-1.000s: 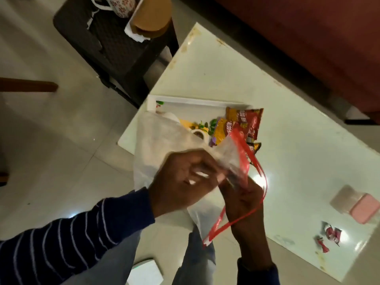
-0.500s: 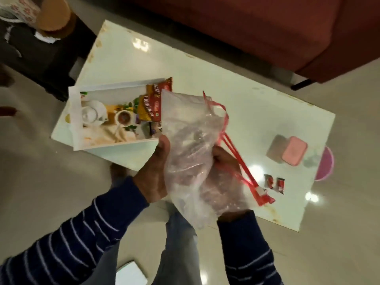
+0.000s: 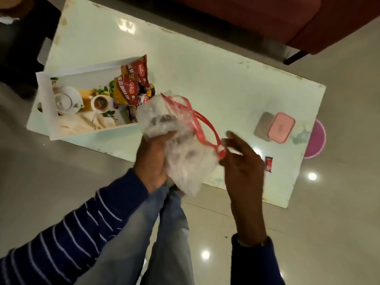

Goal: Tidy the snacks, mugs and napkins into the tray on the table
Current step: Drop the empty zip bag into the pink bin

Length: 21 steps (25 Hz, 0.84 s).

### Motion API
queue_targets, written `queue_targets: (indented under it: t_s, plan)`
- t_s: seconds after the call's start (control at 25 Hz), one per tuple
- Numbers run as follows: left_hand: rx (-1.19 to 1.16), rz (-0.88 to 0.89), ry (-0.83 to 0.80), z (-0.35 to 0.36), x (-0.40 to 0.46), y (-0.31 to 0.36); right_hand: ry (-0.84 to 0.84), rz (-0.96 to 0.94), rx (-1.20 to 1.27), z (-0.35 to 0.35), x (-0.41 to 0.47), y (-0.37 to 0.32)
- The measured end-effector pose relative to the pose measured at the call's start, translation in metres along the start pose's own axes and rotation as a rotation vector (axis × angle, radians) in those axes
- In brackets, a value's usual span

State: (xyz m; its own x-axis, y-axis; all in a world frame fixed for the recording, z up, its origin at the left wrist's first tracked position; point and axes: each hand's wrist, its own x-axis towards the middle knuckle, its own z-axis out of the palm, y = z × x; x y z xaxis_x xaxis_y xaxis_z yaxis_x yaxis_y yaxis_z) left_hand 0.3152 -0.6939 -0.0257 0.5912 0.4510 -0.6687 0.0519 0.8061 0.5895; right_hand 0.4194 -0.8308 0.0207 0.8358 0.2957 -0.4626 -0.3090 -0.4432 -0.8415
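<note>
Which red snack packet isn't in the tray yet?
The small red packet lying alone on the table beside the right hand. The other red packets are already standing in the tray.

A red sofa (image 3: 267, 19) fills the top right, one dark leg (image 3: 294, 57) set on the pale, glossy tiled floor (image 3: 339, 223), which shows bright spots of reflected light. A pink round thing (image 3: 316, 140) lies on the floor just past the far right edge of the white surface, partly hidden by it. At the top left stands a dark piece of furniture (image 3: 22, 48), with something white and brown on its top, cut off by the frame. At the bottom, blue jeans (image 3: 164, 233) show above the floor.
</note>
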Motion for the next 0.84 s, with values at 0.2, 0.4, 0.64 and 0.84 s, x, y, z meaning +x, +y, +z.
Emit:
queue_targets:
  t_s: [0.2, 0.4, 0.64, 0.84]
  plan:
    - [0.162, 0.130, 0.121, 0.016, 0.004, 0.013, 0.169, -0.444, -0.415, -0.011, -0.047, 0.013]
    - [0.244, 0.033, -0.164, 0.079, -0.015, -0.041, -0.107, -0.208, -0.291, -0.025, -0.037, 0.011]
    - [0.544, 0.034, -0.502, 0.165, -0.010, -0.114, 0.014, -0.034, -0.146, -0.139, 0.006, 0.047]
    - [0.745, 0.083, -0.565, 0.239, 0.014, -0.195, 0.055, 0.048, -0.026, -0.270, 0.077, 0.101]
